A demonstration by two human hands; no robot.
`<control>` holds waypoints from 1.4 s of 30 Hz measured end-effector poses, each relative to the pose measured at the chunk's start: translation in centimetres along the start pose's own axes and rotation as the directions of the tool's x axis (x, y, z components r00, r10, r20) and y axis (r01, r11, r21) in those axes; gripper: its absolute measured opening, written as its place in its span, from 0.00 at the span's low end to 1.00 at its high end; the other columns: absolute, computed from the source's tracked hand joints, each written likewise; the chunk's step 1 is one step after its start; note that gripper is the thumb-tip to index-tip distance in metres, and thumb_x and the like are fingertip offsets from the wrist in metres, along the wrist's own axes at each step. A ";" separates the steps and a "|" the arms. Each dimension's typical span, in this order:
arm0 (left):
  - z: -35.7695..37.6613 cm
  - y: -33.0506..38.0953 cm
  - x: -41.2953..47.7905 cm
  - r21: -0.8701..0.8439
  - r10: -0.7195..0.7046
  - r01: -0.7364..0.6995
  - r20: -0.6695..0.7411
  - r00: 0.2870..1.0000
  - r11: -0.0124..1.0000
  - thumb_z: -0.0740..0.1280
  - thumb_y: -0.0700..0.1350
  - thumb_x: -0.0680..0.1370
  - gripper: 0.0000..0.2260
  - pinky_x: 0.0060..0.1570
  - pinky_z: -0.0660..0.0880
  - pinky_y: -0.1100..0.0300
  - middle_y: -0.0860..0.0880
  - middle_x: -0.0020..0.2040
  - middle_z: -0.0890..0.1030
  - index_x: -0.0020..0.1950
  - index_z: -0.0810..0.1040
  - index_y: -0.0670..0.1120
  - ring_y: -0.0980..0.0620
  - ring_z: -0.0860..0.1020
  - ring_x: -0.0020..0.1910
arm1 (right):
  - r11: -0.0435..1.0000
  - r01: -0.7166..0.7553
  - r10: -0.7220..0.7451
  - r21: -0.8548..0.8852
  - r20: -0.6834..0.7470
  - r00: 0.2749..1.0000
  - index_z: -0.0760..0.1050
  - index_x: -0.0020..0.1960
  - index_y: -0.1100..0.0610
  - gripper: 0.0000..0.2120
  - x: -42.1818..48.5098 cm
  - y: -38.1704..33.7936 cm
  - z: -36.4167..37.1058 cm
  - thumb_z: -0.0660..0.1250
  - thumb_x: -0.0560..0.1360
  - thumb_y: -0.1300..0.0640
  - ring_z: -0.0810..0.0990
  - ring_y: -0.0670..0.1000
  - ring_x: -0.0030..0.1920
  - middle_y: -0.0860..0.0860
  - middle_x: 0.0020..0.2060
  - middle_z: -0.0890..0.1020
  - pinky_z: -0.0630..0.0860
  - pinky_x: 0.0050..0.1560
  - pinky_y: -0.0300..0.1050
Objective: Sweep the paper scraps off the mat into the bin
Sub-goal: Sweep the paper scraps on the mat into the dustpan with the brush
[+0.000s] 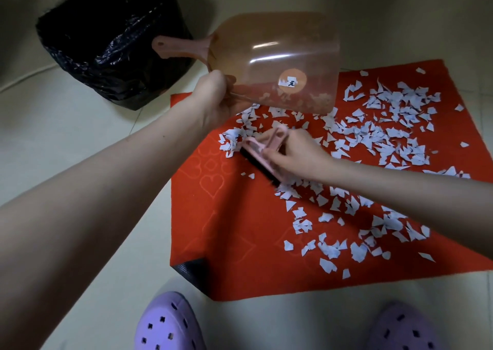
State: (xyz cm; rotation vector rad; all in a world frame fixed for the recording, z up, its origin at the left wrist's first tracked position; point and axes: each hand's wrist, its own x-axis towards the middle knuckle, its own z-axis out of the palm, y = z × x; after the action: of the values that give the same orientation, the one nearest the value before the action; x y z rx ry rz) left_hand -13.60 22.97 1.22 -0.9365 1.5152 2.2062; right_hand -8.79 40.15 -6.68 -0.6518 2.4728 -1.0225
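Left hand (216,100): fingers clenched on the side rim of the translucent pink dustpan (280,56), not on its handle (181,46). Pan is tilted, open lip down on the far-left part of the red mat (226,229). The handle points toward the bin. A few scraps show through the plastic near the lip, and there's a round sticker (292,81) on the pan wall.

Right hand (298,154): fingers grasping a small pink brush (253,146), black bristles (256,166) down on the mat, just in front of the pan lip. A clump of scraps sits between the brush and the pan.

Paper scraps (394,125): white, torn, mostly still on the mat. They're dense across the far-right area and in a band running under the right forearm to the near-right edge. The near-left part of the mat is mostly bare, with an embossed heart pattern. The near-left corner (189,267) is folded up, black underside showing.

Bin (106,45): black bag liner, on the floor (53,136) beyond the mat's far-left corner, close to it.

Two purple clogs (165,323) at the bottom edge, off the mat.
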 end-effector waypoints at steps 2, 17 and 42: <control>-0.4 0.3 0.4 -0.003 -0.001 0.001 -0.008 1.000 1.000 0.50 0.35 0.80 0.10 0.36 0.82 0.52 0.40 0.47 0.79 0.50 0.70 0.41 0.44 0.82 0.41 | 0.999 0.048 -0.047 0.016 -0.079 0.996 0.77 0.60 0.52 0.12 -0.3 -0.3 -1.4 0.63 0.78 0.57 0.78 0.50 0.26 0.45 0.45 0.84 0.76 0.27 0.43; -0.8 0.4 1.4 -0.041 -0.008 0.007 -0.013 1.000 0.999 0.50 0.34 0.79 0.11 0.35 0.82 0.52 0.39 0.47 0.79 0.55 0.70 0.40 0.44 0.82 0.41 | 0.986 -0.113 0.121 0.120 -0.063 0.991 0.78 0.54 0.53 0.08 3.9 -2.1 2.9 0.64 0.77 0.56 0.83 0.51 0.40 0.51 0.42 0.84 0.81 0.43 0.54; -1.2 1.0 1.3 -0.102 0.007 -0.005 0.014 1.000 0.995 0.49 0.33 0.79 0.10 0.44 0.81 0.51 0.37 0.54 0.77 0.46 0.69 0.40 0.41 0.80 0.50 | 0.974 -0.065 0.115 0.218 -0.223 0.968 0.78 0.52 0.49 0.08 2.0 -1.6 -1.6 0.64 0.77 0.60 0.82 0.44 0.35 0.49 0.40 0.83 0.79 0.34 0.36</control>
State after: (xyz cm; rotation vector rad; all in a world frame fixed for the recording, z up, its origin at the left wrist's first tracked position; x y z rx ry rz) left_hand -14.72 21.33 0.78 -0.9451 1.4125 2.3080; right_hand -10.83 38.88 -4.79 -0.3654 2.5143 -1.3697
